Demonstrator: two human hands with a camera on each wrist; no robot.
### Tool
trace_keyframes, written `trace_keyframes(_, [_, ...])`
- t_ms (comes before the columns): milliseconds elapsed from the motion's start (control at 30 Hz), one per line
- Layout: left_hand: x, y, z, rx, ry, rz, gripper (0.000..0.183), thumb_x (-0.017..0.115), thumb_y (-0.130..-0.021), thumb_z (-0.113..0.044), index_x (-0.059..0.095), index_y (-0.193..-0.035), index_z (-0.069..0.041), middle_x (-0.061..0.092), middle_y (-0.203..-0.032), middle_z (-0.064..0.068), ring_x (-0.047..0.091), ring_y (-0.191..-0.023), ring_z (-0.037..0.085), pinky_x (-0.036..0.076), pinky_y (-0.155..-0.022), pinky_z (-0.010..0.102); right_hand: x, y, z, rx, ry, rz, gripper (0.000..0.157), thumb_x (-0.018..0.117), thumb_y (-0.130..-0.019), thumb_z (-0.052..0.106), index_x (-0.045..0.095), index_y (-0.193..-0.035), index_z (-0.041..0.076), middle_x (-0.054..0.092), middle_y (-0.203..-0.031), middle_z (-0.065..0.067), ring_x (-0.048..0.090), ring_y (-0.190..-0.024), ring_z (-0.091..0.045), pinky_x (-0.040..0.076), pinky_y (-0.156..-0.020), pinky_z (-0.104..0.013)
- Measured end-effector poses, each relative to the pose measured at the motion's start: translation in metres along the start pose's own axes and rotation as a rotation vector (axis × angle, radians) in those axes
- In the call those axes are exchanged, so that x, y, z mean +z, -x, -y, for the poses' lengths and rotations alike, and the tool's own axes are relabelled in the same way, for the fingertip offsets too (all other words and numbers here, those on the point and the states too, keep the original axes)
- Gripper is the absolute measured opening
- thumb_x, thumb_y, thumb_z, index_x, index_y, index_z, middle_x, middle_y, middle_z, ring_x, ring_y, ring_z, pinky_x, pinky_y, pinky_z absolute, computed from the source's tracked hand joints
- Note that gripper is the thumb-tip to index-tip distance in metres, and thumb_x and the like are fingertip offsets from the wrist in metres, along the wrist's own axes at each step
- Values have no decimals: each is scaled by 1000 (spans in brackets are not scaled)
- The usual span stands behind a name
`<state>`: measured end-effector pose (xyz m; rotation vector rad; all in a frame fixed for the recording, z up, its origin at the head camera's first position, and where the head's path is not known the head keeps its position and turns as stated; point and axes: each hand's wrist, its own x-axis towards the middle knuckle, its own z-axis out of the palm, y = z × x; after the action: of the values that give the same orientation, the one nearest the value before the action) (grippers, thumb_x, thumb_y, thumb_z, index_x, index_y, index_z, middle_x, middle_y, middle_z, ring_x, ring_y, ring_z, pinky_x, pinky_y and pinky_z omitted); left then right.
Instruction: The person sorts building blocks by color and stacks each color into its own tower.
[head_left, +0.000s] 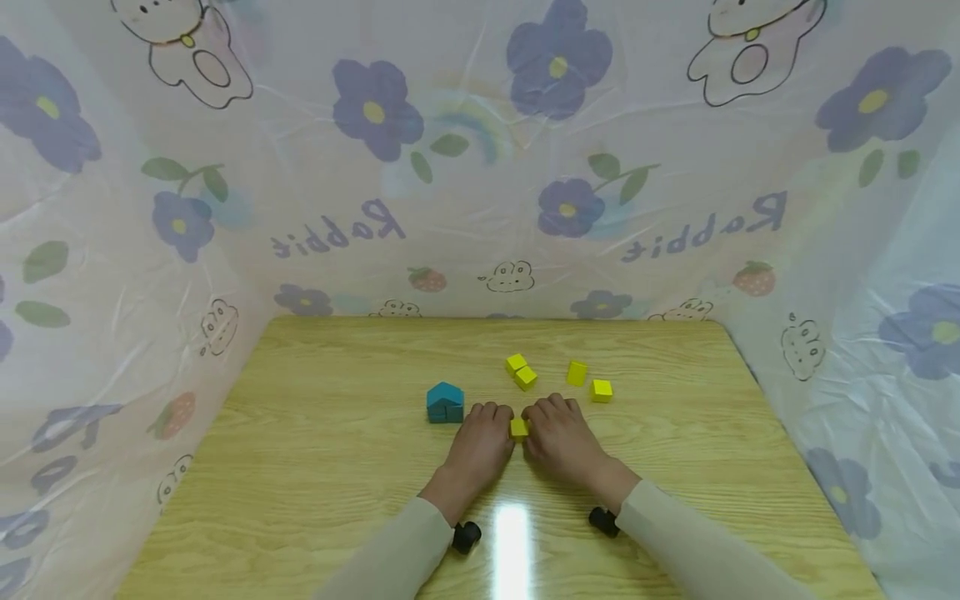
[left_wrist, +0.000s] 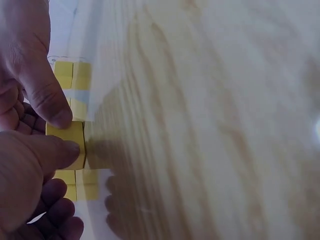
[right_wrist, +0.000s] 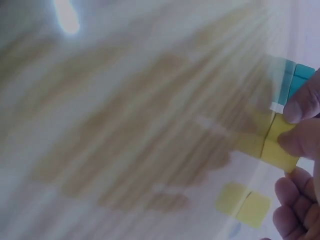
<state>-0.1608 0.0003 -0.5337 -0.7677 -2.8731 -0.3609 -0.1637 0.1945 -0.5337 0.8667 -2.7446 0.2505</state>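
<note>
Both hands meet over the middle of the table at one small yellow block (head_left: 519, 429). My left hand (head_left: 483, 437) holds its left side and my right hand (head_left: 562, 437) its right side. In the left wrist view both thumbs press the near face of this block (left_wrist: 77, 131), low over the table, while the other fingers curl behind. The right wrist view also shows the thumbs on it. Just left of the left hand stands a teal peaked block (head_left: 446, 393) on smaller teal blocks (head_left: 454, 413).
Two yellow blocks, one (head_left: 516, 364) touching the other (head_left: 526, 378), lie beyond the hands. Farther right are a yellow upright-looking block (head_left: 576, 372) and a yellow cube (head_left: 602, 391). A printed curtain (head_left: 465, 183) surrounds the wooden table (head_left: 337, 467) at the back and sides.
</note>
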Motion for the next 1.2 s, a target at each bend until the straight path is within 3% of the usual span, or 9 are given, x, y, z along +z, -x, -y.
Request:
trace_keyframes(167, [1, 1, 2, -11, -4, -5, 34, 77, -97, -26, 65, -123, -7, 64, -108, 5, 55, -93, 19, 53, -85, 32, -1, 3, -2, 11, 8, 9, 29, 74, -94, 23, 67, -118, 8, 69, -111, -5, 56, -103, -27, 43, -91, -47])
trace_keyframes(333, [0, 1, 5, -21, -4, 33, 38, 75, -98, -28, 67, -128, -6, 65, -113, 6, 56, -98, 20, 54, -88, 33, 1, 4, -3, 8, 4, 1, 26, 74, -94, 23, 67, -115, 9, 68, -109, -4, 56, -101, -26, 44, -90, -46])
trace_keyframes(533, [3, -1, 8, 57, -77, 21, 35, 74, -98, -30, 69, -123, -7, 65, -108, 4, 54, -94, 20, 52, -86, 33, 0, 4, -4, -1, 2, -24, 22, 74, -93, 21, 67, -111, 9, 67, -104, -4, 55, -98, -26, 43, -89, -46])
trace_keyframes(733, [4, -7, 6, 150, -201, 16, 26, 70, -98, -32, 68, -112, -12, 60, -98, 0, 47, -87, 18, 42, -80, 32, -4, 7, -7, -1, 21, -33, 22, 76, -89, 21, 64, -105, 10, 65, -100, -3, 54, -95, -26, 43, -88, -46])
trace_keyframes(967, [5, -10, 5, 153, -208, 73, 27, 64, -101, -34, 65, -117, -12, 58, -100, 0, 46, -89, 18, 41, -83, 33, -5, 8, -11, -4, 33, -7, 23, 75, -90, 23, 65, -106, 10, 64, -100, -2, 52, -95, -24, 43, -89, -47])
trace_keyframes(1200, [8, -12, 8, 155, -187, 81, 27, 61, -101, -34, 65, -117, -12, 57, -99, 0, 46, -91, 18, 40, -84, 34, -4, 8, -14, -21, 38, -13, 22, 76, -90, 24, 65, -106, 11, 64, -99, 0, 51, -94, -24, 42, -88, -46])
